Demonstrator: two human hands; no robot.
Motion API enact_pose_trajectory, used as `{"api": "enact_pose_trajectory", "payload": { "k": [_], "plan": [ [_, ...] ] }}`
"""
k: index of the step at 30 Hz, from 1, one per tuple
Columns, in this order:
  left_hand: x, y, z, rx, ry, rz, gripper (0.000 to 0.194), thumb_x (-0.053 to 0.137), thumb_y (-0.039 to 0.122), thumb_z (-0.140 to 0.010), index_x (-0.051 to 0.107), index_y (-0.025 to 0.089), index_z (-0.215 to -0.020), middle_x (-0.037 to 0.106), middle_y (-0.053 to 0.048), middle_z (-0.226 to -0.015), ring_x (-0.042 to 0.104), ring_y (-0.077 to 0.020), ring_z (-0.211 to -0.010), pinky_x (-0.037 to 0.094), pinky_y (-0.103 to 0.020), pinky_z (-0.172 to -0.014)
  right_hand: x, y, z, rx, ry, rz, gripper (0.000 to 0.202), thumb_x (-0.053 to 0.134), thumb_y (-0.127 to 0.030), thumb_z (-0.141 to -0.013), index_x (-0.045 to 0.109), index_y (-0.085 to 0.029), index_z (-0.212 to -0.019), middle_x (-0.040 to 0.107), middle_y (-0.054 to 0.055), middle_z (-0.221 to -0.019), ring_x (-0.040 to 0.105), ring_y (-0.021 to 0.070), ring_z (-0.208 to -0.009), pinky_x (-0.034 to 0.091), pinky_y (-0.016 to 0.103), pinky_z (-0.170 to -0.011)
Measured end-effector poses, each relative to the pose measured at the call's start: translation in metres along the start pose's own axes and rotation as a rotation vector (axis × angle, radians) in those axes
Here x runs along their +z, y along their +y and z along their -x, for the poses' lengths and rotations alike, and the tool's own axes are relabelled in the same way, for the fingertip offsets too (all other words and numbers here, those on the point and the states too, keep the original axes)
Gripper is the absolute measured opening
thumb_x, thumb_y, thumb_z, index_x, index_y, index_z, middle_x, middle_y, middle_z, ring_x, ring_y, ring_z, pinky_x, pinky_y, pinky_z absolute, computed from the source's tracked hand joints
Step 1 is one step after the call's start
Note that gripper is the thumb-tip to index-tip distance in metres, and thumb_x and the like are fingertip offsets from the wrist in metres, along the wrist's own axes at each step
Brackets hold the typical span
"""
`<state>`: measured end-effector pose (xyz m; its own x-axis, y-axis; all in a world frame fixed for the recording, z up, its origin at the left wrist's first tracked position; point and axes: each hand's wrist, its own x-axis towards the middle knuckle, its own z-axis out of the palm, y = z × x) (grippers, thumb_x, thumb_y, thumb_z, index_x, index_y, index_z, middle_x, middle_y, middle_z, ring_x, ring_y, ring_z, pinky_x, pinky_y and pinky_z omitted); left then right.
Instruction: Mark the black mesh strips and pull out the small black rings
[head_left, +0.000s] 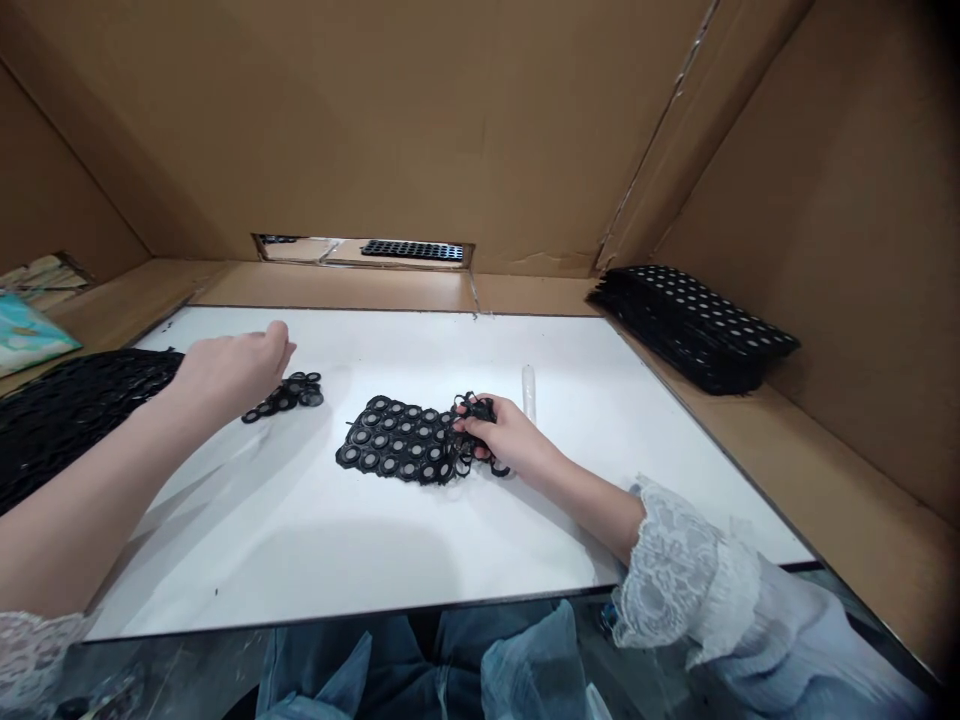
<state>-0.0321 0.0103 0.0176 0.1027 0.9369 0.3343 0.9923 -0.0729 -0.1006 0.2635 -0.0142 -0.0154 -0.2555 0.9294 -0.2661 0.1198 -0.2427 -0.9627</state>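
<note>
A black sheet [397, 440] with rows of round grey discs lies flat on the white board [337, 560]. At its right end, my right hand [506, 435] is closed on a bunch of loose black rings [469, 405]; some rings poke out around the fingers. My left hand [236, 365] is raised on the left with its fingers curled together, and whatever they hold is hidden. Just beyond and below those fingers sits a small pile of black ring pieces [289, 397], partly covered by the hand.
A large heap of black netted material [82, 400] fills the left side. Stacked black sheets with dots [694, 325] rest on the right cardboard ledge. A clear, thin tube-like item [529, 395] lies behind my right hand. Cardboard walls [375, 120] surround the board; the back one has a slot.
</note>
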Motion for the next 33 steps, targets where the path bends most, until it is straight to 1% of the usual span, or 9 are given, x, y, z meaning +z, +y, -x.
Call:
{"api": "enact_pose_trajectory", "payload": {
  "k": [2, 5, 7, 10, 15, 21, 24, 29, 33],
  "plan": [
    [-0.02, 0.027, 0.006, 0.069, -0.073, 0.054, 0.042, 0.019, 0.049, -0.088, 0.045, 0.017, -0.092, 0.054, -0.001, -0.063, 0.05, -0.0168, -0.06, 0.019, -0.023, -0.053, 0.003, -0.001, 0.003, 0.002, -0.02, -0.034, 0.012, 0.05, -0.013, -0.07, 0.048, -0.017, -0.081, 0.056, 0.004, -0.079, 0.05, 0.0111, -0.066, 0.039, 0.019, -0.045],
    [-0.036, 0.077, 0.021, 0.147, -0.384, 0.262, 0.046, 0.023, 0.057, -0.084, 0.045, 0.019, -0.096, 0.056, -0.002, -0.06, 0.05, -0.0183, -0.055, 0.026, -0.024, -0.051, 0.008, -0.001, 0.006, -0.007, -0.029, -0.079, 0.011, 0.049, -0.016, -0.071, 0.046, -0.018, -0.081, 0.054, 0.001, -0.076, 0.05, 0.0109, -0.066, 0.04, 0.021, -0.051],
    [-0.035, 0.105, 0.034, 0.257, -0.543, 0.437, 0.049, 0.034, 0.061, -0.078, 0.042, 0.019, -0.103, 0.057, -0.001, -0.062, 0.051, -0.0183, -0.054, 0.027, -0.024, -0.049, 0.01, 0.001, 0.007, -0.039, -0.032, -0.081, 0.011, 0.049, -0.018, -0.071, 0.045, -0.018, -0.081, 0.053, 0.0, -0.074, 0.05, 0.0109, -0.066, 0.042, 0.024, -0.057],
    [-0.025, 0.129, 0.048, 0.3, -0.596, 0.601, 0.052, 0.042, 0.057, -0.075, 0.036, 0.017, -0.108, 0.054, 0.0, -0.061, 0.05, -0.0179, -0.053, 0.027, -0.023, -0.047, 0.011, 0.003, 0.009, -0.103, -0.036, -0.09, 0.01, 0.05, -0.02, -0.071, 0.045, -0.018, -0.08, 0.054, -0.001, -0.074, 0.052, 0.0118, -0.07, 0.042, 0.028, -0.067],
    [-0.013, 0.128, 0.05, 0.231, -0.581, 0.856, 0.032, 0.041, 0.042, -0.082, 0.036, 0.018, -0.103, 0.052, 0.001, -0.063, 0.048, -0.0149, -0.056, 0.031, -0.023, -0.051, 0.014, 0.004, 0.013, -0.07, -0.114, -0.253, 0.014, 0.05, -0.024, -0.074, 0.039, -0.02, -0.083, 0.052, -0.002, -0.067, 0.055, 0.0138, -0.064, 0.045, 0.032, -0.067],
    [-0.019, 0.124, 0.048, 0.112, -0.673, 1.202, 0.031, 0.045, 0.038, -0.08, 0.036, 0.019, -0.104, 0.051, 0.002, -0.068, 0.047, -0.0124, -0.061, 0.035, -0.022, -0.053, 0.018, 0.005, 0.014, -0.074, -0.095, -0.324, 0.018, 0.053, -0.024, -0.075, 0.039, -0.019, -0.084, 0.051, -0.003, -0.07, 0.055, 0.0106, -0.065, 0.044, 0.027, -0.064],
    [-0.018, 0.13, 0.053, 0.029, -0.61, 1.272, 0.029, 0.039, 0.043, -0.083, 0.038, 0.019, -0.101, 0.05, 0.002, -0.067, 0.045, -0.0111, -0.058, 0.036, -0.022, -0.052, 0.019, 0.008, 0.015, -0.144, -0.172, -0.314, 0.026, 0.056, -0.034, -0.075, 0.037, -0.02, -0.085, 0.051, -0.003, -0.072, 0.054, 0.0103, -0.062, 0.044, 0.027, -0.06],
    [-0.006, 0.139, 0.063, -0.079, -0.387, 1.27, 0.025, 0.037, 0.043, -0.085, 0.039, 0.021, -0.098, 0.052, 0.001, -0.068, 0.049, -0.0128, -0.062, 0.038, -0.022, -0.052, 0.022, 0.011, 0.017, -0.21, -0.259, -0.309, 0.032, 0.061, -0.038, -0.072, 0.038, -0.02, -0.086, 0.051, -0.003, -0.072, 0.054, 0.0097, -0.064, 0.046, 0.029, -0.065],
    [-0.002, 0.139, 0.061, -0.096, -0.438, 1.403, 0.022, 0.036, 0.043, -0.086, 0.041, 0.022, -0.092, 0.051, 0.001, -0.07, 0.05, -0.0118, -0.062, 0.035, -0.02, -0.049, 0.023, 0.011, 0.016, -0.159, -0.228, -0.335, 0.028, 0.059, -0.036, -0.073, 0.039, -0.019, -0.083, 0.05, -0.003, -0.073, 0.052, 0.0086, -0.061, 0.045, 0.026, -0.06]
  ]
}}
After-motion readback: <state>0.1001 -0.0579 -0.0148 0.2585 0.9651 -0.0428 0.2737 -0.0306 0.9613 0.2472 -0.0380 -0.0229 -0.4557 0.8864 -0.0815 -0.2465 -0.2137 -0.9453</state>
